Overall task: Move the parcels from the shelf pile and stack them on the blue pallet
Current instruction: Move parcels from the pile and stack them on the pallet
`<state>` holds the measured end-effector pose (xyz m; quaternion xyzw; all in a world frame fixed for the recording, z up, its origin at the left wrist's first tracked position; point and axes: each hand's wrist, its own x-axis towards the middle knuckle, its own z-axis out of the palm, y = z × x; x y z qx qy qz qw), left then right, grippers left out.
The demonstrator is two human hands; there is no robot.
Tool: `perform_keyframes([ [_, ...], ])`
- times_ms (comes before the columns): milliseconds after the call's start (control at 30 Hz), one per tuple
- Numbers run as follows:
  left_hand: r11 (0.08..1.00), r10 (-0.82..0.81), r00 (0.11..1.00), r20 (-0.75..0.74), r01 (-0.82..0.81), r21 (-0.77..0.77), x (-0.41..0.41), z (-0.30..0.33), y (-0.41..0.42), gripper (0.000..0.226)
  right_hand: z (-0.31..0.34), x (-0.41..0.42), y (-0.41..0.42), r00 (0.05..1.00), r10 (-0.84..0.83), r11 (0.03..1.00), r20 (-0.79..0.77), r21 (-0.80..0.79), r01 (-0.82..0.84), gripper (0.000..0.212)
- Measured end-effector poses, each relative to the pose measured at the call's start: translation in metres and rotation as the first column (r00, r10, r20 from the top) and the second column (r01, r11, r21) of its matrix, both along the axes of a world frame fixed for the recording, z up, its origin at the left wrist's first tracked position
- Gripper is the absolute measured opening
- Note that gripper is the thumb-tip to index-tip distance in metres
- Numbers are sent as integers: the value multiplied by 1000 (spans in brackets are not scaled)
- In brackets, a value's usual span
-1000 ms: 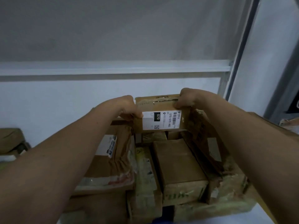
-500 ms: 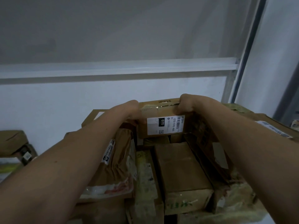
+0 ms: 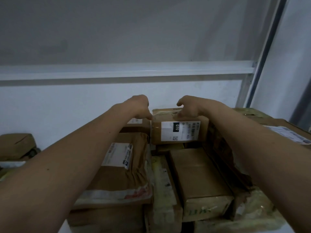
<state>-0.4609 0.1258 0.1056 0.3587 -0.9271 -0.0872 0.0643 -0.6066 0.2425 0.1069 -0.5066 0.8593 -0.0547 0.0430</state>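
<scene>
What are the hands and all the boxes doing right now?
Left hand: fingertips touching the labelled box's left edge.
Right hand: resting on top of the labelled box.
Labelled box: closed, taped, sitting on the pile.
Wrinkled parcel: lying flat, paper creased.
Plain box: closed, lying flat.

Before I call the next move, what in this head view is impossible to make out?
- Blue pallet: not in the head view at all.
- Fingertips of the left hand and right hand: curled behind the 070 parcel, so grip is unclear.
- 070 parcel's label: small print blurred.
- Parcels lower in the pile: covered by both forearms and cut by the bottom edge.
</scene>
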Motion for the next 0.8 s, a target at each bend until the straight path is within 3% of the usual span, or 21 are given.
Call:
perform_keyframes([
  [67,992,9,1000,-14,-10,-128,16,3,-7,55,1,21,-11,997,43,999,-64,21,-42,52],
  [167,983,36,999,-18,-38,-179,44,5,-20,57,3,56,-29,987,129,992,-92,20,-128,58],
  [567,959,282,959,8,-282,-39,204,-12,-62,63,6,203,-105,906,421,907,49,-29,-420,66],
  [700,909,417,909,-6,-417,-9,266,-18,-52,62,7,258,-114,836,547,837,37,-44,-545,67],
  [800,860,509,858,63,-510,-4,308,-26,-36,57,4,302,-110,762,644,765,65,-50,-642,67],
])
